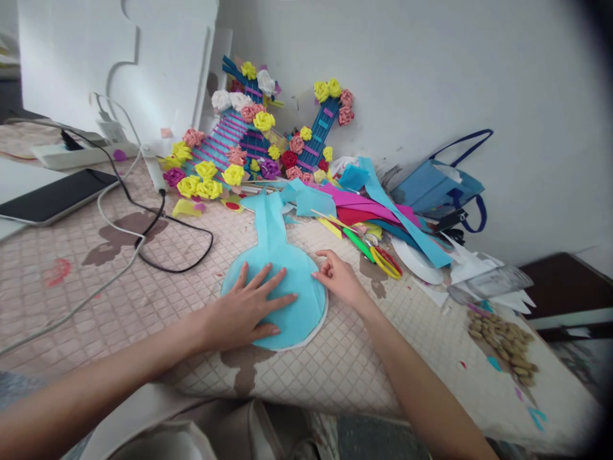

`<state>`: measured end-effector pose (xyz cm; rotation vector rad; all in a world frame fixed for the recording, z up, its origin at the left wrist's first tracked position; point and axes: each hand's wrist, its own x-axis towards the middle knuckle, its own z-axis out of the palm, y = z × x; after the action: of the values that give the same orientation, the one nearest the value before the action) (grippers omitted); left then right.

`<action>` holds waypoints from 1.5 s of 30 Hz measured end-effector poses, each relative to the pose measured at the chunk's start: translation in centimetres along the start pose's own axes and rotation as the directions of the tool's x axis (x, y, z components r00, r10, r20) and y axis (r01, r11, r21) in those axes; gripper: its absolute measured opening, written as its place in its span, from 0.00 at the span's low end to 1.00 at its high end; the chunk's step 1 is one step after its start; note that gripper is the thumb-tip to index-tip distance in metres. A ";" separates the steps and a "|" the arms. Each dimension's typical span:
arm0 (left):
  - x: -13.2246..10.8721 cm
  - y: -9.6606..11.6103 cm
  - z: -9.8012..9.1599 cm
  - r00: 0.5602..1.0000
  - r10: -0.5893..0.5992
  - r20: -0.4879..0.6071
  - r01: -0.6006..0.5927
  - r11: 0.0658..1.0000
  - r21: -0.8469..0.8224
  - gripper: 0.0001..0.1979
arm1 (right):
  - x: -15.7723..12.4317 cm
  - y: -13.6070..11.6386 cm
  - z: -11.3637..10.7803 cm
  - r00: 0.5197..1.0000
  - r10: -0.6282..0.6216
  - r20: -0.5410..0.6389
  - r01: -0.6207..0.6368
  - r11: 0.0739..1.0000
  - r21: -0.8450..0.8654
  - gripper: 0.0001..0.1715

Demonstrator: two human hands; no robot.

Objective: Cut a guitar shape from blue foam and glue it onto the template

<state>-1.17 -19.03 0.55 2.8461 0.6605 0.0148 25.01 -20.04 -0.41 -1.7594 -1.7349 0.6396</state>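
A light blue paper cutout (287,268), round with a long neck, lies flat on the patterned tablecloth (158,287) over a white backing whose edge shows at the lower right. My left hand (246,306) rests open on it, fingers spread flat on its round part. My right hand (338,275) touches the cutout's right edge with its fingers curled and pinched at the rim.
Green and yellow scissors (378,255) lie just right of my right hand. Behind are coloured paper strips (364,204), a craft with paper roses (230,160), a blue bag (440,188), cables (143,236), a dark tablet (52,195) and peanuts (502,338).
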 end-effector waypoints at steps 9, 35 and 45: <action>2.6 1.0 0.6 0.999 0.017 -0.052 -0.017 1.000 0.013 0.32 | -0.1 0.2 -0.2 0.999 -0.035 0.034 0.035 0.999 -0.009 0.20; 2.9 1.0 1.7 0.997 0.039 -0.072 -0.043 0.997 -0.058 0.34 | -0.4 1.2 -0.5 0.995 0.015 0.097 -0.021 0.998 0.059 0.18; 2.8 1.2 1.5 0.995 0.041 -0.090 -0.049 0.995 -0.088 0.34 | -0.6 0.6 -0.1 0.973 -0.180 -0.142 0.166 0.980 -0.107 0.20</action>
<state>1.91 -19.16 -0.80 2.7857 0.5961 0.1736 25.49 -20.68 -0.80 -1.6494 -1.8127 0.3461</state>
